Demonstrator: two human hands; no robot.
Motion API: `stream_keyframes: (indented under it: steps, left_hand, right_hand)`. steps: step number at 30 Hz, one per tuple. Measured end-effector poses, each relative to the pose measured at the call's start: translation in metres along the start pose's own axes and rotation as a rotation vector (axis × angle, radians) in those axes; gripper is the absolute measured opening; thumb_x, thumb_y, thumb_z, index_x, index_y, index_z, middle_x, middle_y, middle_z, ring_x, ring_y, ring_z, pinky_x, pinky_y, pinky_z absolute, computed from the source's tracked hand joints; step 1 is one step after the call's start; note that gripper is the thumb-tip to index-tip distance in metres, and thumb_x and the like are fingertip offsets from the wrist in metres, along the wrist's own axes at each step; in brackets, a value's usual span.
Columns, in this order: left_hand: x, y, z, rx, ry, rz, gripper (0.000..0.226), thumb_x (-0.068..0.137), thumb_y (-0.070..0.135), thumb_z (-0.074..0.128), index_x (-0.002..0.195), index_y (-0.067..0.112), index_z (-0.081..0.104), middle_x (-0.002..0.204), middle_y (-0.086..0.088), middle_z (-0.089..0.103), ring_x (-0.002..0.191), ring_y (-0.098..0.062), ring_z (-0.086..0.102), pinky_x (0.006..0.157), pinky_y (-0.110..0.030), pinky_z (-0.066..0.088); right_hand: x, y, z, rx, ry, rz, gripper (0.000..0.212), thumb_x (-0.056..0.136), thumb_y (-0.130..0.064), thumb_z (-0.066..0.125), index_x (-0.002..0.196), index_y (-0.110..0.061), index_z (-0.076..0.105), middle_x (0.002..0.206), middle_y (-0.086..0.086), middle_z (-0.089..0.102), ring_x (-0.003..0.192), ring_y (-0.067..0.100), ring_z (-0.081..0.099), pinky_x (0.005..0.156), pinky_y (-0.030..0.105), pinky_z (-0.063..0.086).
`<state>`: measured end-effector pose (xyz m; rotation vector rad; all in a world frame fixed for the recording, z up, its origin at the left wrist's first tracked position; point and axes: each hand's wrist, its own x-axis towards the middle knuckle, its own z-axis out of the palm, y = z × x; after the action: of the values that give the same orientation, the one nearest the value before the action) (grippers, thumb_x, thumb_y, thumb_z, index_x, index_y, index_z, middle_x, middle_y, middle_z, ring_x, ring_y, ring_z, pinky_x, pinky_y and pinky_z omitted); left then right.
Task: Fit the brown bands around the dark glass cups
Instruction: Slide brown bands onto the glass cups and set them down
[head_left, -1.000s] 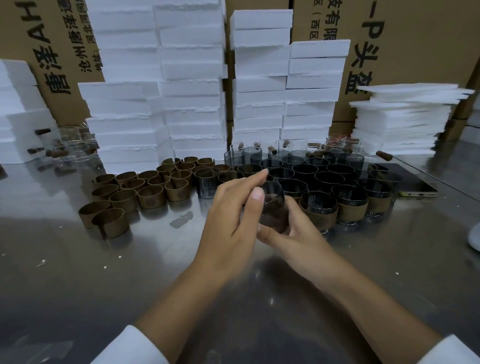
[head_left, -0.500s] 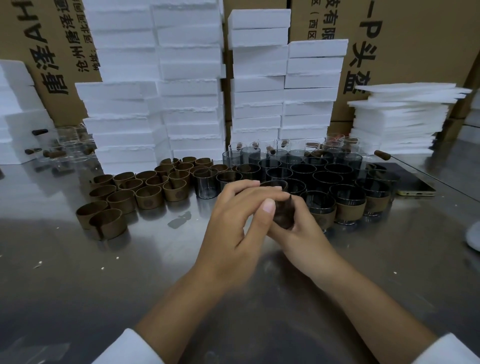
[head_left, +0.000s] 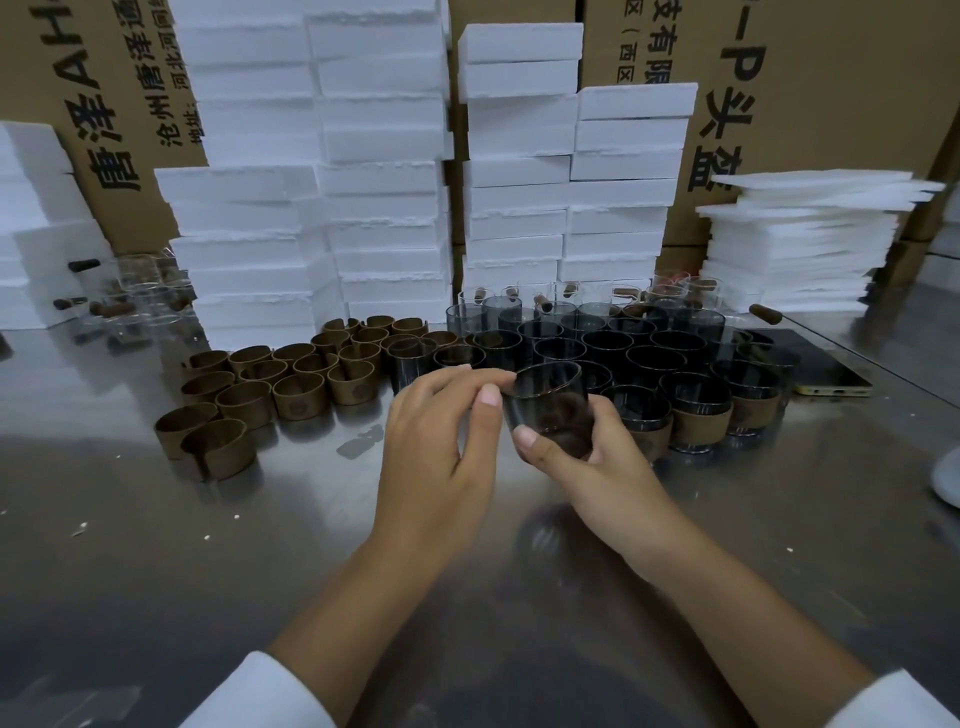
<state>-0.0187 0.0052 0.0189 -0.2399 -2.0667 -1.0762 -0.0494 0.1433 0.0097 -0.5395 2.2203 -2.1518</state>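
Grips one dark glass cup (head_left: 548, 410) in the right hand (head_left: 597, 467), lifted off the steel table (head_left: 156, 545) just in front of the block of standing cups (head_left: 613, 343), with the thumb laid across the near wall and fingers curled round the far side and base. Has the left hand (head_left: 436, 436) at the rim's left edge, fingers and thumb curled, seemingly touching; cannot tell whether pinching. Points mouth up, base low in the palm, leaning slightly; squat, so base-to-mouth axis hardly exceeds the width. Probably light, rigid, slick and breakable: best taken round the lower wall, not the thin rim, without squeezing. Shows no band plainly; brownish tint low down unclear. Left of the block, loose brown bands (head_left: 291, 379) on edge, likely light and springy. Along the block's front right, banded cups (head_left: 696, 421). Right of the block, a phone (head_left: 826, 374); behind the block, white foam stacks (head_left: 384, 182).
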Motion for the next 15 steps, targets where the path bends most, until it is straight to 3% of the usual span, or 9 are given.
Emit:
stream_keyframes:
  steps: [5,7,10,15]
  left_hand:
    - [0.0010,0.0001,-0.0006,-0.057,-0.073,-0.058,0.037,0.096,0.040,0.034,0.119,0.032,0.060,0.120,0.016,0.061,0.124,-0.006,0.047,0.106,-0.035,0.037]
    - [0.0016,0.0014,-0.0013,-0.112,-0.147,-0.098,0.033,0.094,0.044,0.032,0.120,0.042,0.053,0.124,0.019,0.059,0.126,0.001,0.044,0.107,-0.023,0.034]
    - [0.0044,0.0035,-0.0039,-0.251,-0.253,-0.179,0.037,0.091,0.052,0.028,0.122,0.047,0.048,0.124,0.028,0.057,0.122,0.017,0.040,0.092,0.003,0.027]
    - [0.0090,0.0026,-0.0082,-0.379,-0.305,-0.198,0.046,0.091,0.051,0.026,0.128,0.038,0.050,0.123,0.022,0.060,0.117,0.019,0.044,0.085,0.006,0.028]
  right_hand:
    - [-0.0004,-0.0012,-0.0013,0.001,-0.054,-0.008,0.039,0.084,-0.020,0.071,0.116,-0.018,0.050,0.105,-0.006,0.064,0.084,-0.011,0.062,0.072,0.005,0.046]
    - [-0.0007,-0.0007,-0.0010,0.002,-0.082,-0.009,0.038,0.084,-0.017,0.071,0.116,-0.019,0.050,0.105,-0.007,0.063,0.085,-0.011,0.062,0.074,0.007,0.047]
    - [-0.0009,-0.0007,-0.0017,-0.006,-0.099,-0.018,0.038,0.083,-0.017,0.071,0.114,-0.021,0.051,0.104,-0.009,0.063,0.086,-0.011,0.063,0.073,0.007,0.047]
    - [-0.0014,-0.0008,-0.0021,-0.026,-0.137,-0.011,0.044,0.081,-0.019,0.073,0.119,-0.020,0.052,0.107,-0.006,0.065,0.090,-0.006,0.064,0.073,0.008,0.047]
